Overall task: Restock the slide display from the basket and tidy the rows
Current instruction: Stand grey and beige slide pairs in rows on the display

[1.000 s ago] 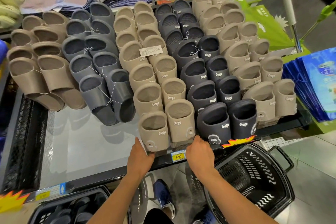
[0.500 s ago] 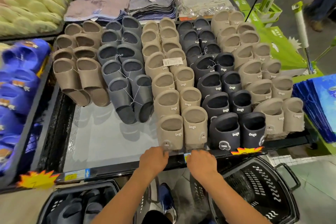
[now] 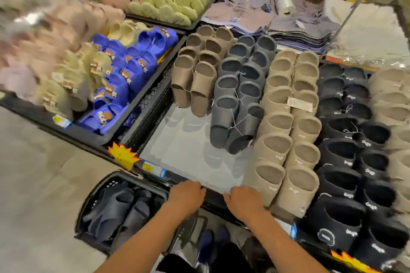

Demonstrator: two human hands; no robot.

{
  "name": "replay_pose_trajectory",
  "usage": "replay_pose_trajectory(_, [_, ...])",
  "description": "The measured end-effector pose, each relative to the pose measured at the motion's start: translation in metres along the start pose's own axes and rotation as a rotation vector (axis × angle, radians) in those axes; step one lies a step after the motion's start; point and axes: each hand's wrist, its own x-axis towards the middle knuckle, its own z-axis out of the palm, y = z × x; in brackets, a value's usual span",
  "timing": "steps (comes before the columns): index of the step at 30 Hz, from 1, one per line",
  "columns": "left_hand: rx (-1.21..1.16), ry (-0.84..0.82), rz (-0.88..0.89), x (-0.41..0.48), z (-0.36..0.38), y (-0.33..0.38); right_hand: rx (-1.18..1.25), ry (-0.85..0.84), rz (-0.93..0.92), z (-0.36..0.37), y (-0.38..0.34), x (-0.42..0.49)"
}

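Head view: we see everything with motion blur.
Left hand [image 3: 187,195]: knuckles up, fingers bent over the front rail [image 3: 214,194]; we cannot tell whether it grips.
Right hand [image 3: 243,203]: also on the rail, fingers bent likewise, just left of the front beige slides [image 3: 286,184]; grip unclear too.
Basket [image 3: 95,203]: below the rail; the left forearm covers its right side.
Dark slides [image 3: 115,208]: inside the basket, count unclear.
Navy slides [image 3: 341,184]: at the rail's right end, cut off by the frame.
Open room: bare tray floor [image 3: 188,146] just behind the rail, before the grey slides [image 3: 235,104].
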Motion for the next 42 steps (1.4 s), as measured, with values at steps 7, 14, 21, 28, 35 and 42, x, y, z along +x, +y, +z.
replay_pose_trajectory(7, [-0.235, 0.049, -0.358, -0.046, 0.003, -0.06, -0.182, -0.032, -0.329, -0.02, -0.068, 0.032])
replay_pose_trajectory(14, [-0.377, 0.12, -0.62, -0.107, 0.04, -0.11, -0.354, -0.011, -0.617, -0.016, -0.137, 0.042])
replay_pose_trajectory(21, [-0.61, 0.233, -0.901, -0.173, 0.103, -0.124, -0.476, 0.048, -0.82, 0.016, -0.182, 0.028])
replay_pose_trajectory(28, [-0.709, 0.284, -0.996, -0.202, 0.147, -0.148, -0.581, 0.06, -0.883, 0.056, -0.215, 0.019])
replay_pose_trajectory(35, [-0.669, 0.334, -0.999, -0.21, 0.166, -0.198, -0.614, 0.136, -0.892, 0.081, -0.26, 0.021])
replay_pose_trajectory(42, [-0.691, 0.279, -0.977, -0.212, 0.175, -0.24, -0.618, 0.107, -0.851, 0.093, -0.291, 0.026])
